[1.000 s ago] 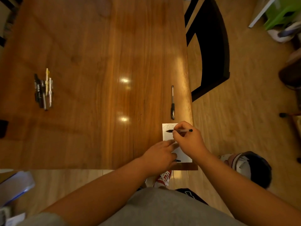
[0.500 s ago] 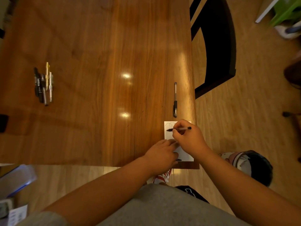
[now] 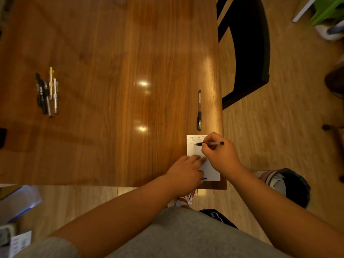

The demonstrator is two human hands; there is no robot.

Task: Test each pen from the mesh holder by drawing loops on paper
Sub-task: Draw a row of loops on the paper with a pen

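- white paper (image 3: 193,151) is lying at the near right corner of the wooden table (image 3: 111,71), its long side running away from the person; faint loops are showing along its far edge, with a second line starting just below them.
- right hand (image 3: 220,155) is pinching a black pen (image 3: 210,143) between thumb and fingertips, the remaining fingers curled in; the pen is lying nearly level, tip pointing left and resting on the paper beside the second line.
- compared with half a second ago, the pen tip is sitting slightly nearer the paper's middle, and the grip is remaining unchanged.
- left hand (image 3: 186,170) is pressing flat on the paper's left edge, fingers held together and extended toward the right hand; its placement is matching the earlier frame.
- a small dark object is peeking out at the paper's near edge beside the left hand; what it is cannot be told.
- a spare pen (image 3: 199,110) is lying on the table just beyond the paper, apart from it, dark grip end toward the person; its position is unchanged.
- a group of pens (image 3: 46,92) is lying side by side far to the left on the table, well apart from the paper.
- a black chair (image 3: 249,49) is standing off the table's right edge.
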